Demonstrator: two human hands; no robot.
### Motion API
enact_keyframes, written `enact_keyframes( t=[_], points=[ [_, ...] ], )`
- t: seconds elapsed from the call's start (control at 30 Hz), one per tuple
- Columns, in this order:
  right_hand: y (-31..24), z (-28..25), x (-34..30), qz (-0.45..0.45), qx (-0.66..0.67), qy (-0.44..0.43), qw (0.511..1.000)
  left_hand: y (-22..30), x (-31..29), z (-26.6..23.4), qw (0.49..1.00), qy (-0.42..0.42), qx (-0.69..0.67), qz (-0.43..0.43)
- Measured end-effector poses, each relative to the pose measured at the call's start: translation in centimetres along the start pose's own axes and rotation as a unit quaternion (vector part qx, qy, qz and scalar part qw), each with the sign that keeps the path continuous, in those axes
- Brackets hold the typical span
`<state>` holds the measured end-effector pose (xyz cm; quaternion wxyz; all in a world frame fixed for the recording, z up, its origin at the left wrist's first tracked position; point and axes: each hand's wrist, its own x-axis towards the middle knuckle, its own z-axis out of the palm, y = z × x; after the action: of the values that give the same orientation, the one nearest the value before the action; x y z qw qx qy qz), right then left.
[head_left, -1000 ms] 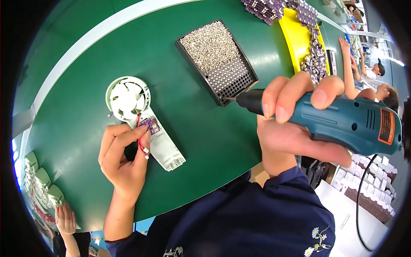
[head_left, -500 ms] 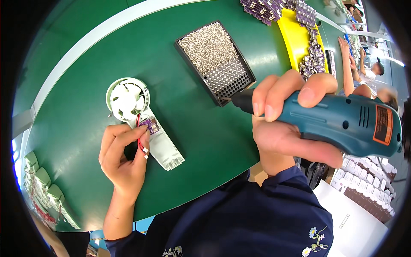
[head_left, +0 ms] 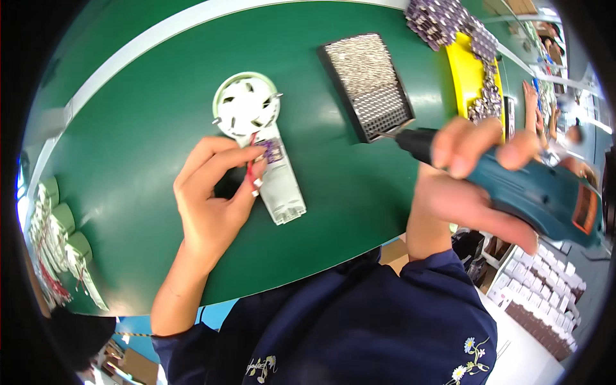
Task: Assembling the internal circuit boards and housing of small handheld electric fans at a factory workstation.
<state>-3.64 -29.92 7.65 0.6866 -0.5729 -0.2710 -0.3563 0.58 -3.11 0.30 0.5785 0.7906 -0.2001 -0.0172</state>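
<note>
A pale green-white fan housing (head_left: 287, 192) lies on the green table, its round end holding a white fan (head_left: 247, 102). My left hand (head_left: 218, 183) is closed over it, thumb and forefinger pinching the edge of a small purple circuit board (head_left: 272, 151) set in the handle part. Red and dark wires (head_left: 251, 168) with white plugs hang beside the thumb. My right hand (head_left: 468, 173) is wrapped round a teal electric screwdriver (head_left: 532, 189) with a black nose. Its bit points at the near left corner of a black screw tray (head_left: 389, 123); whether it touches is blurred.
Small silver screws (head_left: 362, 64) fill the tray's far part. Beyond it, a yellow bin (head_left: 457, 67) holds many purple boards (head_left: 439, 19). More pale fan housings with wires (head_left: 63, 221) line the left table edge. Other people sit at the far right, near stacked white parts (head_left: 536, 289).
The whole view has shifted, so the table things appear farther right and higher. Against the housing and tray, both hands keep nearly the same places and holds.
</note>
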Motion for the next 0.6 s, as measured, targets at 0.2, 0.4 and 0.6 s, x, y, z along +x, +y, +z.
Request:
enact_keyframes(
  t=[0.2,0.4,0.6],
  points=[
    [-1.4,3.3,1.8,0.044,0.048,-0.059,0.996,0.0,-0.1,0.3,1.000,0.011,0.002,0.015],
    [0.7,7.1,1.0,0.037,0.075,-0.110,0.990,-0.3,-0.2,0.5,0.999,0.030,0.005,0.043],
    [0.8,6.6,0.4,0.052,0.062,-0.092,0.992,-0.2,-0.3,0.6,0.998,0.036,0.023,0.048]
  ],
)
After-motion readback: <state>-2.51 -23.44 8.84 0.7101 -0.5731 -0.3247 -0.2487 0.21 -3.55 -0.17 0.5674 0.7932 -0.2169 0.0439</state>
